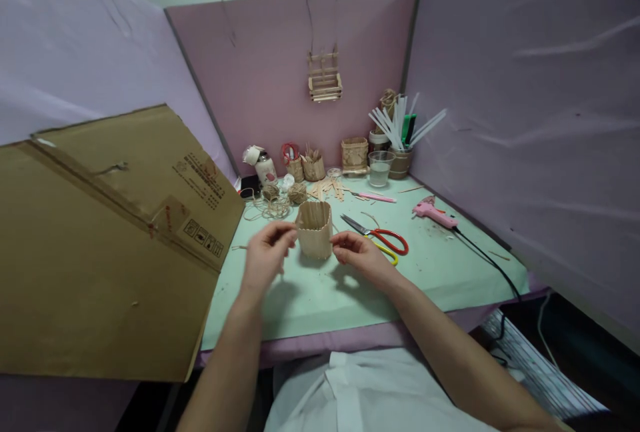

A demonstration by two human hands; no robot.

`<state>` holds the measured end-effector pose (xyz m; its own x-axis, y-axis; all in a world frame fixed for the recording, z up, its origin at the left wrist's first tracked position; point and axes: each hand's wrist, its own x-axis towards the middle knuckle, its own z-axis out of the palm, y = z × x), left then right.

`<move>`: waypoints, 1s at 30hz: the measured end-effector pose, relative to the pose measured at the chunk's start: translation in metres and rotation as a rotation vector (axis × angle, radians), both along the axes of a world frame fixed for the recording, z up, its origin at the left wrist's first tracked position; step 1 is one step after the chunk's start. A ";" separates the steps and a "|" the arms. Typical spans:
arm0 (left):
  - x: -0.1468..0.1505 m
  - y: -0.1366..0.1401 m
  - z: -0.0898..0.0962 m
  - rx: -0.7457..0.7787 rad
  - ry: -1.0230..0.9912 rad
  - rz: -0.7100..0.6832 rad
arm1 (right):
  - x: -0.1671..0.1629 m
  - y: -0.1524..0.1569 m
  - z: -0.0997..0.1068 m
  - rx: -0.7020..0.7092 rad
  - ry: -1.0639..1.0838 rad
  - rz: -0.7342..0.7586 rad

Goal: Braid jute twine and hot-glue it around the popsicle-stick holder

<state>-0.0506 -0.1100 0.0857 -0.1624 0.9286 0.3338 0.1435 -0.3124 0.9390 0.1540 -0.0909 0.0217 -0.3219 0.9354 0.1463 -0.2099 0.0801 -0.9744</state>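
A small box-shaped holder made of pale wooden sticks (315, 243) stands upright on the green tabletop, its top facing up and hollow. To its left is my left hand (270, 249), slightly blurred, fingers curled and thumb drawn in towards the index finger. My right hand (357, 252) is at the holder's right side, fingertips bent together close against the edge; whether they touch it I cannot tell. Anything thin pinched in either hand is too small to make out. Just beyond my right hand lie scissors (377, 235) with red and yellow handles, blades apart.
A pink glue gun (435, 213) with a black cord lies at right. Twine balls (297, 193), loose wooden sticks (327, 189) and a pink pen-like tool (375, 197) lie behind the holder. A water cup (380, 169) stands further back. Large cardboard (125, 252) leans at left.
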 end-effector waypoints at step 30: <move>0.026 -0.002 -0.033 0.183 0.352 -0.039 | 0.009 0.034 0.021 0.578 -0.404 -0.305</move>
